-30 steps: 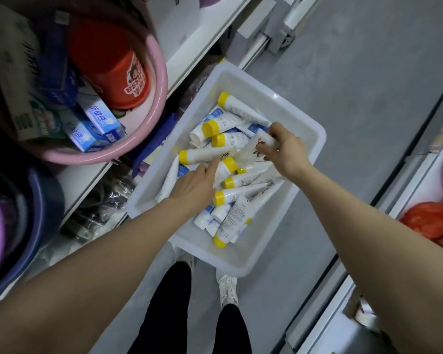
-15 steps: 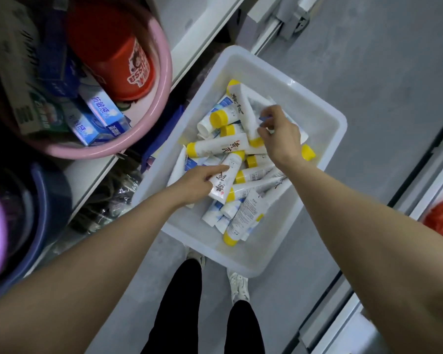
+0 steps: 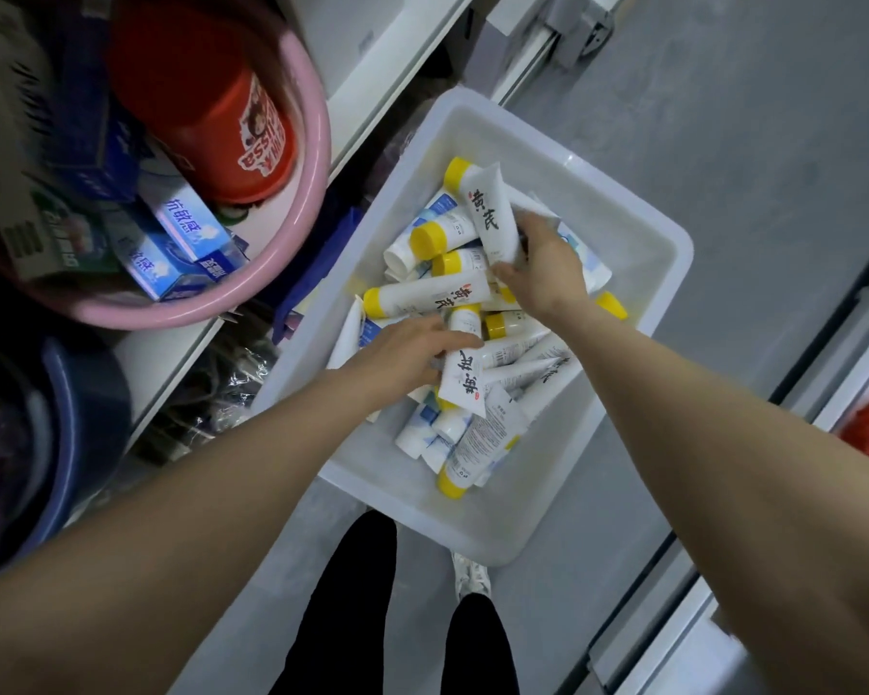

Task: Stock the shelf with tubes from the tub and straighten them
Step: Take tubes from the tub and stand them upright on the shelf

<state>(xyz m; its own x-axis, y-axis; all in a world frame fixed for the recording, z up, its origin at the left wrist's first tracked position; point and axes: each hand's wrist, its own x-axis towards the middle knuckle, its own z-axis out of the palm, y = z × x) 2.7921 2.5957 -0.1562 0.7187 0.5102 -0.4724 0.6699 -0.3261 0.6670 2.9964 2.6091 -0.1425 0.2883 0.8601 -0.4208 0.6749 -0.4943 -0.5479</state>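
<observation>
The white tub sits on the grey floor in the aisle, its left wall close against the white shelf and its near corner just ahead of the person's shoes. To the right the floor lies open up to a second shelf unit's edge. Inside the tub, a loose heap of white tubes with yellow caps fills the middle; bare tub bottom shows along the far and near walls.

Both forearms reach down into the tub from the near side. The left hand lies over the heap with fingers curled round a lettered tube, gripping it, cap end pointing far. The right hand holds a second lettered tube, pinched at its lower end and raised above the heap, its yellow cap tilted far and left.

On the left shelf a pink basin overhangs the edge, holding a red can and blue boxes. A blue basin sits nearer.
</observation>
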